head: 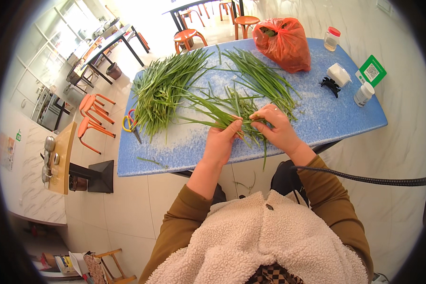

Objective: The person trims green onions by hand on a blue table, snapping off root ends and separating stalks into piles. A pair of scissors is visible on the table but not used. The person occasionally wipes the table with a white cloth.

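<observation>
My left hand (220, 140) holds a small bunch of green chives (211, 110), probably garlic chives, above the blue table (184, 156). The long leaves fan out to the left. At the stem end, my right hand (280, 127) pinches a bit of stem or sheath between thumb and fingers. Loose leaves and scraps (238, 101) lie just beyond and under both hands. A large heap of chives (168, 88) rests on the table's left part. A second, smaller bundle (266, 80) lies beyond my right hand, its stem ends towards me.
Scissors (130, 124) with yellow and red handles lie left of the heap. A red plastic bag (284, 46) stands at the back. To the right are a red-lidded jar (331, 39), a tissue pack (339, 74), a black hair claw (330, 86), a white bottle (364, 94) and a green code stand (372, 71).
</observation>
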### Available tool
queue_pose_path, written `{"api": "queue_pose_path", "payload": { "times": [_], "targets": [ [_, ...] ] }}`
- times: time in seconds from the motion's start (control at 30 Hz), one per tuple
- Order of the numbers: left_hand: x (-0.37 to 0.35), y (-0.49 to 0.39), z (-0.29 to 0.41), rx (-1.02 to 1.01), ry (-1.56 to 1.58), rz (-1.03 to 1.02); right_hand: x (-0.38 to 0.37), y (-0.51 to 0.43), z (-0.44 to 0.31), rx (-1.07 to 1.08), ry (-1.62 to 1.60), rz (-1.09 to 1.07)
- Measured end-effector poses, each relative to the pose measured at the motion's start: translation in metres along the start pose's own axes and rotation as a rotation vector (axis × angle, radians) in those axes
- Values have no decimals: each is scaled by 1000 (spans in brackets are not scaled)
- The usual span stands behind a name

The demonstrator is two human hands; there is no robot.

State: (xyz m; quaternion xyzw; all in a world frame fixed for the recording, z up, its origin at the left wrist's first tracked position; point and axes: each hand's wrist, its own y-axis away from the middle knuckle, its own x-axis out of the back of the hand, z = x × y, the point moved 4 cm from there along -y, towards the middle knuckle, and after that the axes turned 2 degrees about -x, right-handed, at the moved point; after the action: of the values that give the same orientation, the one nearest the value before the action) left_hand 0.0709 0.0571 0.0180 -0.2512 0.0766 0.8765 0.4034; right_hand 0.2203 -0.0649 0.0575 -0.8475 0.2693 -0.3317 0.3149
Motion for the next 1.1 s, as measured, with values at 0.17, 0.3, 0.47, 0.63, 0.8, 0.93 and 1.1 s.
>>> {"api": "queue_pose_path", "payload": {
  "times": [0.17,0.3,0.47,0.63,0.8,0.93,1.1],
  "targets": [
    [-3,1,-3,-22,-117,-4,-3,2,6,-138,-116,-113],
    [-2,2,-3,-73,-124,8,-3,5,14,-290,-275,-90],
    [4,2,-4,-105,-89,22,4,3,21,-338,-254,60],
    [6,2,-3,-134,-41,20,10,6,28,-359,-148,156],
    [10,5,-1,-166,44,54,16,11,44,-423,-66,289],
    [11,5,3,-176,161,9,16,3,40,-320,108,230],
    [8,5,1,-164,-5,54,9,-1,0,41,311,153]
  ]
}}
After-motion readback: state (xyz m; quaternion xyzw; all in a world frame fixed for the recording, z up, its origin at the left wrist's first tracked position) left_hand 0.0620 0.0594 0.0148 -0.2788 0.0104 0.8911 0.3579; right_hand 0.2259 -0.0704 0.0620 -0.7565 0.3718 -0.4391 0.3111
